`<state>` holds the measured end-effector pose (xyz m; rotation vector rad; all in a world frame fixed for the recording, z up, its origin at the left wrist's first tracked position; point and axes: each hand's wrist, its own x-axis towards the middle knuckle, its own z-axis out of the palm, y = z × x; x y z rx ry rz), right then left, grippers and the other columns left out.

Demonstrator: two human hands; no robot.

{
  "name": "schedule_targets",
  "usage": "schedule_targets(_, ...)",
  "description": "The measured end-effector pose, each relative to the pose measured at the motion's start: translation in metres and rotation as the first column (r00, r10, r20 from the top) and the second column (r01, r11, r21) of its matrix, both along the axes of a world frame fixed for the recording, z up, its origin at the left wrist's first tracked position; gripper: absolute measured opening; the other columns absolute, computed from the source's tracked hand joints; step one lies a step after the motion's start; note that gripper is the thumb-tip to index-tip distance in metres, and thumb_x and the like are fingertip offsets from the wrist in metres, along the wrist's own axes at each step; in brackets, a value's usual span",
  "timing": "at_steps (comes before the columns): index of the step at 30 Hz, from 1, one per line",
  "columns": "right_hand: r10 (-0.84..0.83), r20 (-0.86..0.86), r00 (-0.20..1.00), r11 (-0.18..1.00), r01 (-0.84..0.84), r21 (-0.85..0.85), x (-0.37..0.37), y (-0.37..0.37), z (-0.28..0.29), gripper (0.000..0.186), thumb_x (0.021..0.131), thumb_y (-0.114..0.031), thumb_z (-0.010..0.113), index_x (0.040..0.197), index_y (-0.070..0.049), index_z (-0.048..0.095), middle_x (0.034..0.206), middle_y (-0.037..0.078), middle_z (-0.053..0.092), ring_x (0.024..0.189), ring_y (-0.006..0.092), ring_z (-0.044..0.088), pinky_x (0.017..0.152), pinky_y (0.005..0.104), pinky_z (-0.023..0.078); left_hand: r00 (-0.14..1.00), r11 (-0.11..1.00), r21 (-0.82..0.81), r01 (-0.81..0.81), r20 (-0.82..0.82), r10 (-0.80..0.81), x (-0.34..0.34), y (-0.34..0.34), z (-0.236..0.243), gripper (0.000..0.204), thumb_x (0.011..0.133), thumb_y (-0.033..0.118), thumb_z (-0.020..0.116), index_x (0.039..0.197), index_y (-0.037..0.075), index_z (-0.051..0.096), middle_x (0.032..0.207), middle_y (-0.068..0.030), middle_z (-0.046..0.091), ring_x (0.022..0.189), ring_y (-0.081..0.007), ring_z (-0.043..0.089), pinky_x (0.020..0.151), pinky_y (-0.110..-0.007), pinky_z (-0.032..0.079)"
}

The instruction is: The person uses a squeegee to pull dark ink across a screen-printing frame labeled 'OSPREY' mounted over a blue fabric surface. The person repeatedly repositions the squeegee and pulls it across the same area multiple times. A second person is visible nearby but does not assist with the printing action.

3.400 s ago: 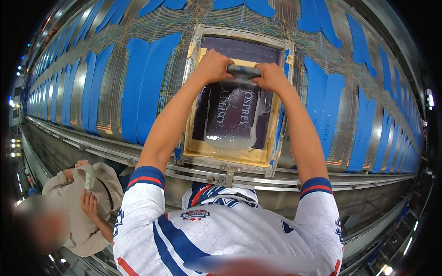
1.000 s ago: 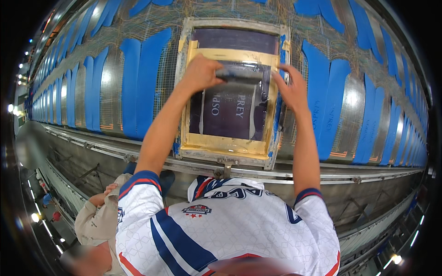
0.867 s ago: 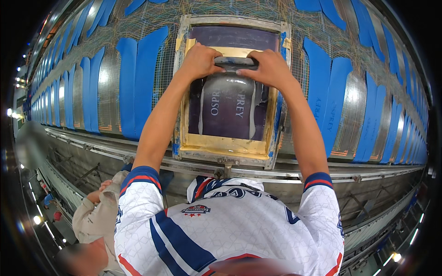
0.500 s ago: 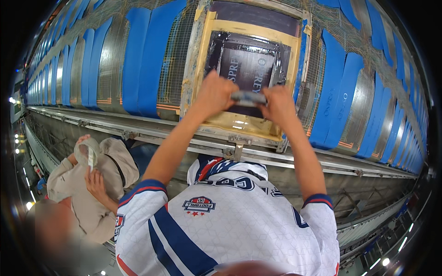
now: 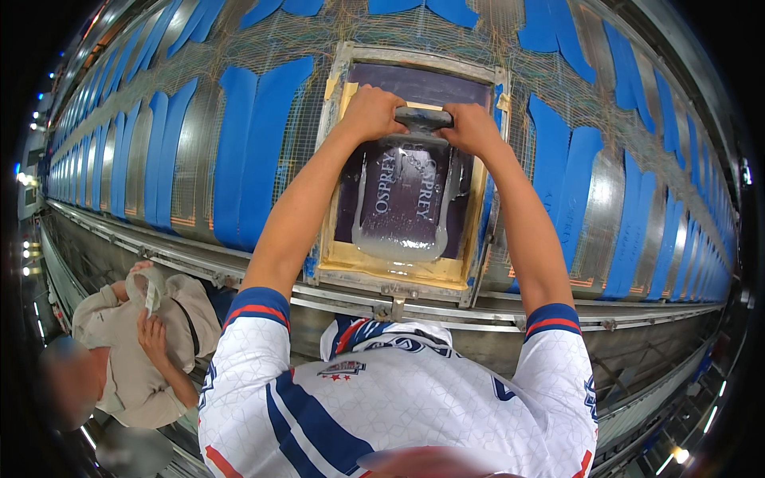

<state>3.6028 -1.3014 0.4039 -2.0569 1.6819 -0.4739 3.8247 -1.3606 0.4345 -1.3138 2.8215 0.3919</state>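
Observation:
My left hand (image 5: 373, 114) and my right hand (image 5: 473, 130) grip the two ends of a grey squeegee (image 5: 424, 119), fingers closed around it. It stands across the far part of a screen-printing frame (image 5: 336, 92), against the dark mesh. Yellowish tape (image 5: 351, 253) lines the inside of the frame. Below the squeegee, pale lettering shows through a wet patch of mesh (image 5: 405, 191). A band of clear, shiny ink (image 5: 398, 247) lies along the near end of that patch.
Blue cut fabric pieces (image 5: 255, 151) lie in rows on the long printing table, left and right of the frame. A metal rail (image 5: 510, 309) runs along the near edge. At the lower left a person in a beige top (image 5: 143, 342) holds something pale.
Both hands have moved the squeegee from the near end of the screen to the far end. Shiny ink now shows along the near end. My view has shifted slightly.

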Motion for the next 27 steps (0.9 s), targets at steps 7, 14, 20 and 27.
schedule_targets(7,-0.028,0.083,0.996,1.0,0.029,-0.004,0.004,0.005,-0.013,0.031,0.074,-0.024,0.081,0.093,-0.003,0.07,0.083,0.02,0.07,0.083,0.0405,0.067,0.074,0.0481,0.052,0.997,0.995,-0.09,0.049,-0.047,-0.053,0.006,-0.001,-0.017,0.046,0.066,0.045,0.084,0.101,0.015,0.076,0.069,-0.0035,0.069,0.073,-0.0285,0.067,0.081,-0.041,0.046)
schedule_targets(14,0.013,0.082,0.997,0.996,-0.006,-0.094,0.037,0.132,-0.041,0.028,0.072,-0.023,0.082,0.086,-0.005,0.065,0.079,0.018,0.066,0.079,0.0387,0.064,0.07,0.0474,0.05,0.991,0.991,-0.082,0.104,-0.071,-0.11,0.04,0.128,-0.028,0.03,0.066,0.039,0.084,0.083,0.016,0.073,0.074,-0.0046,0.069,0.072,-0.0263,0.066,0.076,-0.041,0.042)
schedule_targets(20,-0.044,0.203,0.978,0.994,0.064,-0.092,0.065,0.217,-0.025,0.035,0.077,-0.028,0.079,0.103,-0.007,0.069,0.093,0.015,0.068,0.094,0.0353,0.062,0.081,0.0452,0.048,0.981,0.972,-0.212,0.098,-0.141,-0.13,0.068,0.211,-0.03,0.027,0.067,0.033,0.083,0.085,0.016,0.073,0.083,-0.0006,0.068,0.082,-0.0214,0.063,0.077,-0.04,0.041)
schedule_targets(27,-0.716,0.221,0.663,0.609,0.747,-0.267,-0.033,0.144,-0.081,0.038,0.09,-0.037,0.065,0.108,-0.004,0.069,0.106,0.02,0.069,0.1,0.0413,0.063,0.089,0.0501,0.047,0.993,0.977,-0.191,0.098,-0.051,-0.109,0.067,0.207,-0.03,0.029,0.067,0.031,0.084,0.089,0.015,0.075,0.089,0.0004,0.069,0.086,-0.0213,0.062,0.078,-0.037,0.042)
